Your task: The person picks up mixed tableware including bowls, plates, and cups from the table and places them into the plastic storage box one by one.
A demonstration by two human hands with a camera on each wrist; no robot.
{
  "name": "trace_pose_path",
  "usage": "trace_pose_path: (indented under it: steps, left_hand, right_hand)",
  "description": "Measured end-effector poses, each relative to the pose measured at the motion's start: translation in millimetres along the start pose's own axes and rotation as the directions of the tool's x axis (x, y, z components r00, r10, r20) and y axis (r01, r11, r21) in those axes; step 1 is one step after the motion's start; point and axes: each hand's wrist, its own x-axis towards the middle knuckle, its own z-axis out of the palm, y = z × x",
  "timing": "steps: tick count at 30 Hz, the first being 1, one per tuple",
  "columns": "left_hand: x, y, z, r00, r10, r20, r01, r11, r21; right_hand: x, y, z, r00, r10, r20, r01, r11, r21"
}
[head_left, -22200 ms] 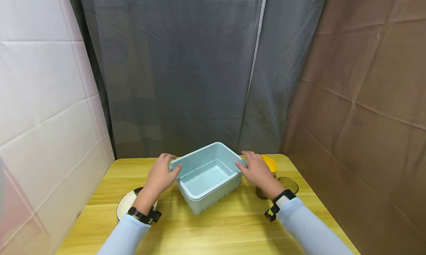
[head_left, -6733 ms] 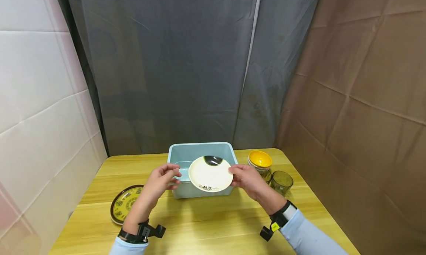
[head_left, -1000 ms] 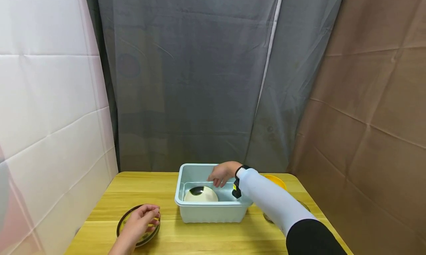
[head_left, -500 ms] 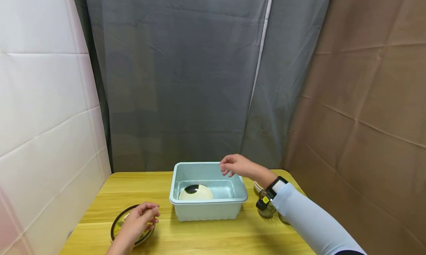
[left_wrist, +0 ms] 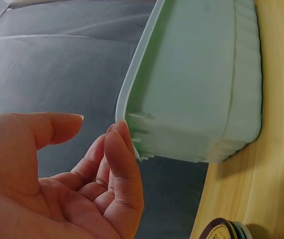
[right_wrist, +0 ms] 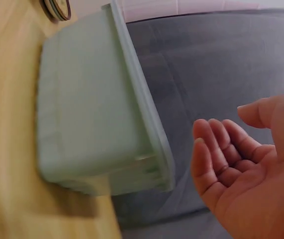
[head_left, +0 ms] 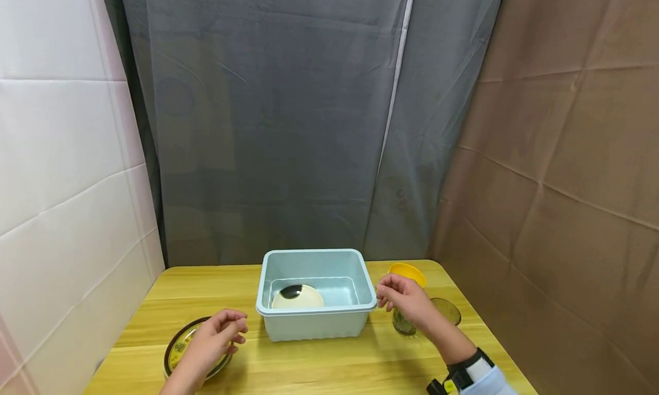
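Note:
A pale blue plastic bin [head_left: 316, 325] stands mid-table in the head view. Inside it, at the left, lies a cream plate [head_left: 307, 297] with a dark patch on its rim. My left hand [head_left: 212, 340] hovers over a yellow patterned plate [head_left: 179, 349] with a dark rim, fingers loosely bent and holding nothing. Beside the bin's right side is my right hand [head_left: 407, 299], also holding nothing, with thumb and fingers apart in the right wrist view. It partly hides a greenish glass [head_left: 403, 324] and a yellow bowl [head_left: 409, 273].
A second greenish glass [head_left: 447, 310] stands right of the right hand, partly covered by it. The wooden table [head_left: 309, 372] ends at a grey curtain [head_left: 273, 126] behind. A white cloth [head_left: 62, 154] hangs at left, a brown one [head_left: 576, 183] at right.
Over the last second my right hand has left the space above the bin and moved right, towards the bowl and glasses. The cream plate, held in my right hand earlier, now lies in the bin.

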Motion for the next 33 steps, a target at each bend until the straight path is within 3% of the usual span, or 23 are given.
trace_pose_path:
  steps: [5, 8, 18, 25, 33]
  left_hand:
    - [-2.0, -2.8, 3.1, 0.999, 0.036, 0.037, -0.037, 0.998, 0.048]
    - [-2.8, -4.6, 4.3, 0.994, 0.055, 0.093, -0.061, 0.996, 0.058]
    - [-2.2, -14.0, 11.9, 0.979, 0.086, 0.184, -0.099, 0.993, 0.06]
    - [-1.5, -21.5, 16.0, 0.966, 0.113, 0.231, -0.13, 0.99, 0.059]
    - [-3.9, -26.5, 15.8, 0.964, 0.089, 0.252, -0.102, 0.994, 0.042]
  right_hand:
    - [-22, 22, 10, 0.999, 0.038, -0.033, -0.033, 0.992, 0.119]
    - [-29, 32, 16, 0.998, 0.055, -0.03, -0.05, 0.988, 0.148]
    - [-44, 61, 33, 0.992, 0.119, -0.044, -0.109, 0.976, 0.19]
    - [-49, 70, 39, 0.992, 0.118, -0.047, -0.107, 0.975, 0.193]
    - [-52, 76, 41, 0.992, 0.127, -0.013, -0.122, 0.975, 0.188]
